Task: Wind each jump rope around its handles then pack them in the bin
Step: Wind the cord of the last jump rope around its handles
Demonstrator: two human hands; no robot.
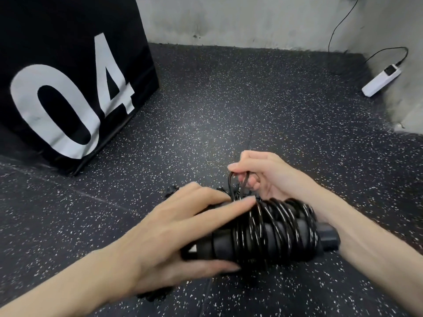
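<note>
In the head view, a black jump rope [270,227] sits in both hands just above the speckled rubber floor [206,99], near the floor's near edge and a little right of centre. Its glossy cord is coiled many times around the black handles [219,244], which lie side by side; one handle end [328,235] sticks out of the coils toward the right forearm.

The left hand [180,227] grips the bundle from the left. Its fingers lie over the top of the handles with the fingertips reaching the first coils, and the thumb curls underneath, so the hand is closed around the handles.

The right hand [263,175] is at the far side of the bundle, thumb and curled fingers pinching a loose loop of cord [237,181] that stands up from the coils. More black cord [170,191] lies on the floor just beyond the left hand's fingers, blurred and hard to make out.

At the floor's far left stands a large black box [68,72] printed with a white "04". Against the grey wall [229,19] at the far right corner lies a white power strip [381,80] with a black cable [338,26] running up the wall.
</note>
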